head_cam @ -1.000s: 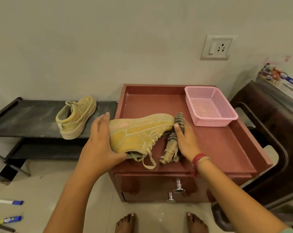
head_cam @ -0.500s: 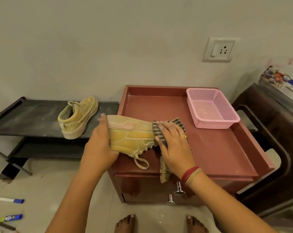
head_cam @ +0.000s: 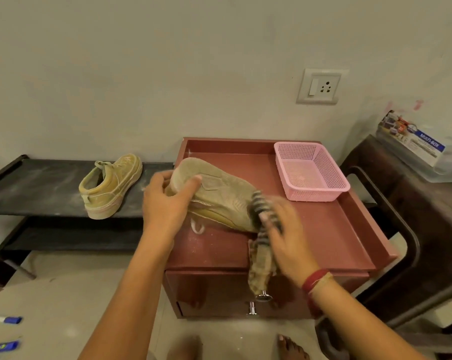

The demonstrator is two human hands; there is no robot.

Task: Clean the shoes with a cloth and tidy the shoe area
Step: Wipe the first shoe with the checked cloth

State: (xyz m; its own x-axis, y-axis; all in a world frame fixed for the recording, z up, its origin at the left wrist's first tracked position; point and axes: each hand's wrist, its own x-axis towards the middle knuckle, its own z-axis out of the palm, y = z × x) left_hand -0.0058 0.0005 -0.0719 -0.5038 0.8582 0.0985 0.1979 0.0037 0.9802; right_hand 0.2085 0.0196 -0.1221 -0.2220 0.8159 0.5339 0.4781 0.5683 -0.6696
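red counter (head_cam: 323,229) in mid frame carries a tan shoe (head_cam: 219,198) tipped sole-up. left hand (head_cam: 165,203) grips its heel, fingers curled round. right hand (head_cam: 284,229), blurred, has a striped cloth (head_cam: 261,258) against the toe; its curl i cannot tell. second shoe (head_cam: 110,185) sits on the shelf (head_cam: 38,188), left.

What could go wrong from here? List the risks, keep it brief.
1. The left hand grips the shoe by its heel alone; a hard wipe from the right hand might twist it loose.
2. The cloth hangs over the cabinet front, close to a drawer knob, and could snag.
3. Pale dust specks lie on the cabinet top; they may spread.
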